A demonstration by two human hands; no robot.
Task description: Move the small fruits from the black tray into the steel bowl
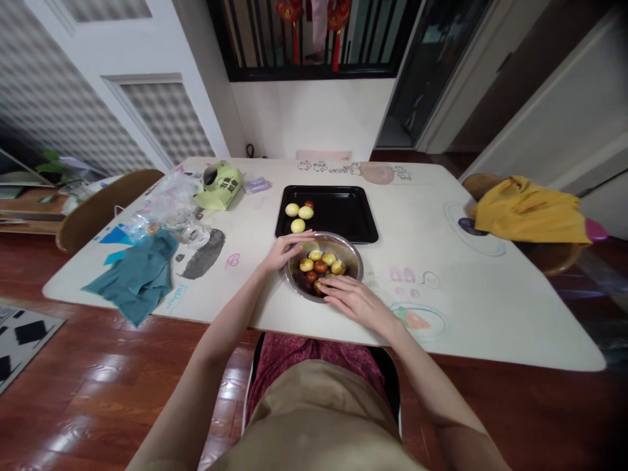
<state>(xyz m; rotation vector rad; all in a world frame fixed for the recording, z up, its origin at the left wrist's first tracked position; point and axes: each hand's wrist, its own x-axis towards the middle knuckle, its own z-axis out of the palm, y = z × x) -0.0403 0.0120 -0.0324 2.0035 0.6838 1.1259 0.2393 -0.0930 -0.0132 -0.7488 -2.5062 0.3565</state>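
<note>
A shiny metal bowl (358, 256) stands near the table's front edge. Inside it lie several small round fruits, some yellow (337, 267) and some dark red (320, 267). My left hand (288, 248) holds the bowl at its far left rim, fingers along the outside and thumb over the edge. Reaching over the near right rim, my right hand (349, 298) has its fingertips closed around a round fruit (318, 286), which they partly cover. Just behind the bowl, a black rectangular tray (343, 209) carries three yellow fruits (297, 226) and a dark red one (309, 204) at its left side.
On the left of the white table (417, 235) are a teal cloth (140, 275), clear plastic packaging (171, 203), and a light green visor cap (220, 185) beside a purple packet (257, 186). A yellow garment (530, 209) hangs over a chair at the right.
</note>
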